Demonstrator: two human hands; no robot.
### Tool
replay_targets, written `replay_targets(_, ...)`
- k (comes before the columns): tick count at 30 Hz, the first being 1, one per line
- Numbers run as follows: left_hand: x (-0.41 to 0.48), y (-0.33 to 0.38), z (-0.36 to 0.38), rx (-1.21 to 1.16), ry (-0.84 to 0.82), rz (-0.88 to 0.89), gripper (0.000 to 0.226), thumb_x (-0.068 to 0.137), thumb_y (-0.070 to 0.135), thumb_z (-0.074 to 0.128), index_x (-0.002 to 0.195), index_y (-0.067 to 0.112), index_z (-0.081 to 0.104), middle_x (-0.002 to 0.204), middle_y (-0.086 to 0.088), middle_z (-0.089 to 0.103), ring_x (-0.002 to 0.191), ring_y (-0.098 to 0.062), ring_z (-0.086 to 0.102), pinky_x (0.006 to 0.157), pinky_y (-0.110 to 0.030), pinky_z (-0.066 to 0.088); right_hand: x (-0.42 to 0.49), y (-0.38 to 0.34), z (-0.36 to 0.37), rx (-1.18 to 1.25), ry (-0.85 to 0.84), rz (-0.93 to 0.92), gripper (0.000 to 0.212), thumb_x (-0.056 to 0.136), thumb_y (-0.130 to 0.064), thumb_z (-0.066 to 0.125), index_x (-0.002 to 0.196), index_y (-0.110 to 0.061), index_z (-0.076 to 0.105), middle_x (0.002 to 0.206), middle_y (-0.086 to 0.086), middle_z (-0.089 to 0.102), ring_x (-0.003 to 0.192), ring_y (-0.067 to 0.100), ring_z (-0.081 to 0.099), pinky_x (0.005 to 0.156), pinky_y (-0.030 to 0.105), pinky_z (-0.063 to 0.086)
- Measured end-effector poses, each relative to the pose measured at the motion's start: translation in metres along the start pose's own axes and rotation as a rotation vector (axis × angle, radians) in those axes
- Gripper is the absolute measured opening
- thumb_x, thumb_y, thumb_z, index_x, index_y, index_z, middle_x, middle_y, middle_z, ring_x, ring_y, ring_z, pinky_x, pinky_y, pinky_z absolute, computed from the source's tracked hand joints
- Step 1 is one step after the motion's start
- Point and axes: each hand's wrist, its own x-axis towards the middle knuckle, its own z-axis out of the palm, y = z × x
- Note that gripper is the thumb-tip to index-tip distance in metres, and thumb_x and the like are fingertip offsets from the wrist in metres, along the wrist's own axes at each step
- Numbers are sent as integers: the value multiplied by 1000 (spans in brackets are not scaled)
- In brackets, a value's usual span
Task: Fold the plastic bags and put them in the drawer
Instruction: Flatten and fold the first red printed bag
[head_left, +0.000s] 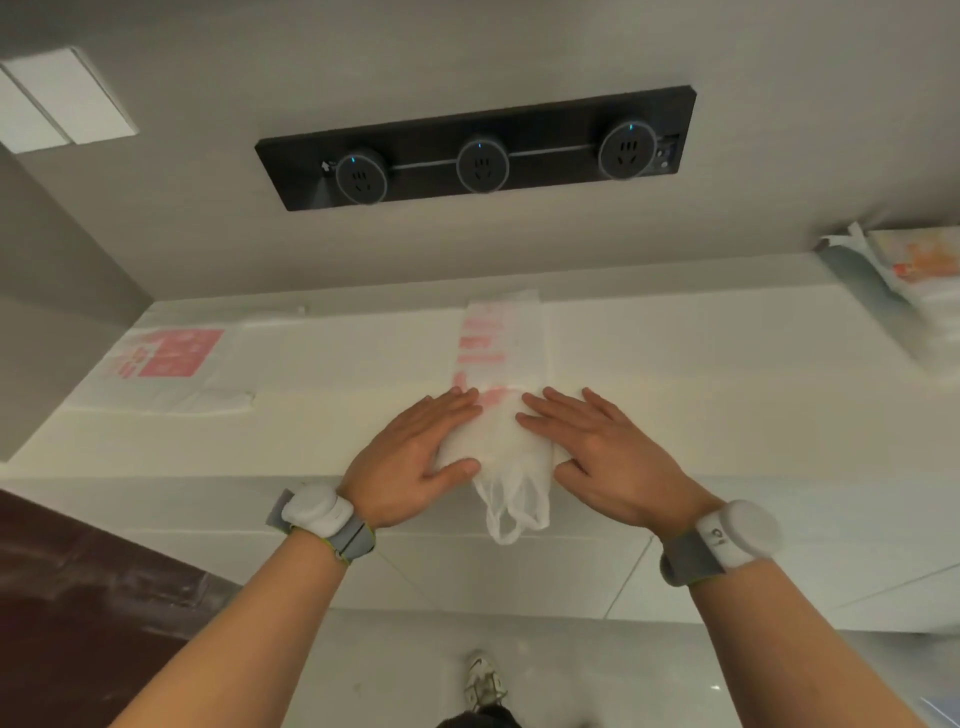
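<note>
A white plastic bag (500, 343) with red print lies folded into a long narrow strip on the white counter (675, 364), running from the wall toward the front edge. Its handles (511, 512) hang over the counter's front edge. My left hand (415, 452) lies flat on the left side of the strip's near end, fingers spread. On the right side of that same end my right hand (597, 452) presses down flat. A second white bag (166, 364) with a red printed square lies flat at the counter's left. No drawer is visible.
A black wall strip (475, 150) with three round sockets hangs above the counter. More bags (914, 280) are piled at the far right. White cabinet fronts (519, 571) run below the counter edge. Dark floor shows at lower left, and a shoe (483, 683) at the bottom.
</note>
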Motion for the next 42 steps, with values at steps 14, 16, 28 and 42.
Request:
replay_targets(14,-22,3,17,-7,131,26,59,87,32,72,142,25,51,154,10,42,144,-8,35,121,-39,25,-19,-7,18,-43,268,-40,45,88,-39,56,131,-26,60,135,-7,57,122,17,51,104,33,33)
replay_targets(16,-23,4,19,-88,187,26,50,87,26,74,135,23,58,148,9,50,139,-12,42,115,-39,34,-18,-8,17,-33,284,-34,45,88,-43,50,129,-26,62,131,-8,58,118,16,53,101,32,35)
replay_targets(28,5,29,9,-551,389,-283,32,93,47,60,98,18,72,85,4,70,83,-19,66,78,-42,53,10,-11,-11,405,333,215,50,97,-49,52,65,-12,41,58,0,42,56,15,40,56,28,31)
replay_targets(42,70,6,16,-109,368,-340,49,89,37,68,131,17,53,101,2,53,86,-23,61,70,-34,52,52,26,-15,33,371,425,41,92,-54,53,64,-23,53,64,-11,53,64,14,52,74,34,40)
